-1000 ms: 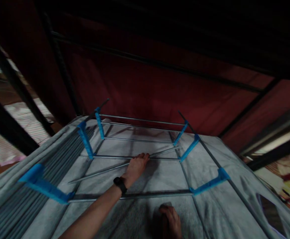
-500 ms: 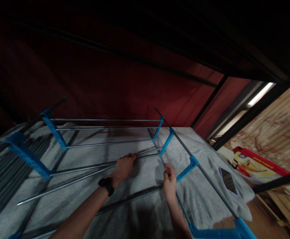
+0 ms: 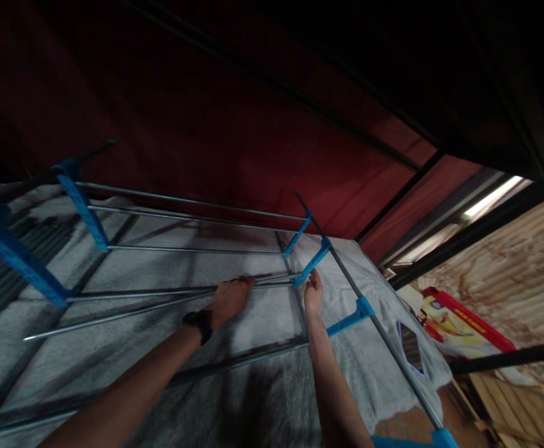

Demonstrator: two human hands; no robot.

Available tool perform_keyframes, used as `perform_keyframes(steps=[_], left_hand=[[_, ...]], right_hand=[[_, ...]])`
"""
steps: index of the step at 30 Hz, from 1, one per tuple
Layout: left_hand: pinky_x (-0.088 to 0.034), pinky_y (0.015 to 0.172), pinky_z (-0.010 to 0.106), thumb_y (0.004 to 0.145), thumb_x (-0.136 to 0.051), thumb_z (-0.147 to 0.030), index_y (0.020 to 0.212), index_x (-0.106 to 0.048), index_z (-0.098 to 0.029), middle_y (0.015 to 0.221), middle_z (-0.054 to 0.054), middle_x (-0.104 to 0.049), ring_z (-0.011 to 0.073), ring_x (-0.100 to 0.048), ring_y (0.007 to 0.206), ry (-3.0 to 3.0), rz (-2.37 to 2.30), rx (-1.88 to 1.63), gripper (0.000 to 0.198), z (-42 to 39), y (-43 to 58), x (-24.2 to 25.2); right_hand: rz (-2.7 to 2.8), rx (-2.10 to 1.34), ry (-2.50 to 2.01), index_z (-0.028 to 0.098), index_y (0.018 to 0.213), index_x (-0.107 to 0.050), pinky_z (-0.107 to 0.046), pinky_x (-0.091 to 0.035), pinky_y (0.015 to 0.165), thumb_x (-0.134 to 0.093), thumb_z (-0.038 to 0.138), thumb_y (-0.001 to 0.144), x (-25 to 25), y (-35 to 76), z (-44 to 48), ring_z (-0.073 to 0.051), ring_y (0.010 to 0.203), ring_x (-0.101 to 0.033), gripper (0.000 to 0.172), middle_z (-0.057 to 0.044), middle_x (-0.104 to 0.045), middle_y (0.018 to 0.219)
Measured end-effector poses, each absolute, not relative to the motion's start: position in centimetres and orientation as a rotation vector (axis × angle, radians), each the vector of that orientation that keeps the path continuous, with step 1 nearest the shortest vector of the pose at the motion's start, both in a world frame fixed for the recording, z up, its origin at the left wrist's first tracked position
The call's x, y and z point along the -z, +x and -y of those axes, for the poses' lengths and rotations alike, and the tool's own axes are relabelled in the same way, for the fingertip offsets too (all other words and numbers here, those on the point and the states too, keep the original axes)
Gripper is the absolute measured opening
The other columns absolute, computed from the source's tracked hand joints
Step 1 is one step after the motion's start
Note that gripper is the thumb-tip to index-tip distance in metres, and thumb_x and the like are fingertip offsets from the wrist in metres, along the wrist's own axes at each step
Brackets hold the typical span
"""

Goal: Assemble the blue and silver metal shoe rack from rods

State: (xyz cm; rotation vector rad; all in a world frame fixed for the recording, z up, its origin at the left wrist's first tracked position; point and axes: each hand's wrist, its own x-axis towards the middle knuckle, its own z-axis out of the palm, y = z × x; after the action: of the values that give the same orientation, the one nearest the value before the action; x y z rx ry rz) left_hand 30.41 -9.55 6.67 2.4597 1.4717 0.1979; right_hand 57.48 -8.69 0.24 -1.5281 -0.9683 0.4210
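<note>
My left hand [image 3: 233, 297], with a dark band on the wrist, is closed around a thin metal tube [image 3: 145, 311]. The tube's near-left end sticks out over the grey cloth, and its far end lies close to a blue plastic bracket [image 3: 316, 258]. Beside that bracket's lower end is my right hand [image 3: 314, 297], its fingers loosely apart and reaching up to the bracket's edge; I cannot tell whether they touch it. A rack frame of metal tubes [image 3: 197, 251] and blue brackets [image 3: 83, 208] lies around both hands.
Grey cloth [image 3: 253, 323] covers the surface below. Several loose tubes [image 3: 43, 255] lie at the left. A phone [image 3: 411, 347] rests at the right edge, near a red and yellow box [image 3: 463, 320]. Red fabric [image 3: 234, 155] hangs behind, with dark bars around.
My right hand has moved up and away from the side rail toward the blue bracket. The left hand keeps its hold on the tube. The camera view has tilted.
</note>
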Motion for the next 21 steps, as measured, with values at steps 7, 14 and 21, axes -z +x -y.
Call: perform_keyframes(steps=[7, 14, 21], left_hand=[[-0.056, 0.081, 0.038, 0.093, -0.03, -0.003, 0.13, -0.059, -0.018, 0.106, 0.015, -0.072, 0.0268, -0.073, 0.093, 2.473, -1.457, -0.214, 0.05, 9.2, 30.3, -6.2], [-0.056, 0.078, 0.04, 0.091, -0.032, 0.0, 0.127, -0.06, -0.017, 0.11, 0.016, -0.073, 0.0295, -0.074, 0.094, 2.492, -1.446, -0.21, 0.049, 9.2, 30.5, -6.7], [-0.055, 0.08, 0.042, 0.093, -0.036, -0.005, 0.116, -0.065, -0.015, 0.1, 0.016, -0.075, 0.0306, -0.074, 0.091, 2.522, -1.432, -0.209, 0.039, 8.2, 30.6, -7.1]], right_hand=[[1.116, -0.445, -1.476, 0.017, 0.091, -0.066, -0.037, -0.047, 0.09, -0.044, 0.027, 0.074, -1.1, 57.6, 8.3, -0.021, 0.088, -0.06, 0.029, -0.007, -0.071, 0.091], [1.127, -0.431, -1.515, 0.018, 0.089, -0.065, -0.036, -0.048, 0.091, -0.045, 0.03, 0.072, -0.8, 57.9, 8.1, -0.021, 0.092, -0.062, 0.029, -0.005, -0.07, 0.086], [1.182, -0.393, -1.584, 0.018, 0.096, -0.064, -0.035, -0.051, 0.087, -0.041, 0.032, 0.074, -0.7, 57.8, 8.2, -0.021, 0.091, -0.063, 0.034, -0.008, -0.072, 0.091]])
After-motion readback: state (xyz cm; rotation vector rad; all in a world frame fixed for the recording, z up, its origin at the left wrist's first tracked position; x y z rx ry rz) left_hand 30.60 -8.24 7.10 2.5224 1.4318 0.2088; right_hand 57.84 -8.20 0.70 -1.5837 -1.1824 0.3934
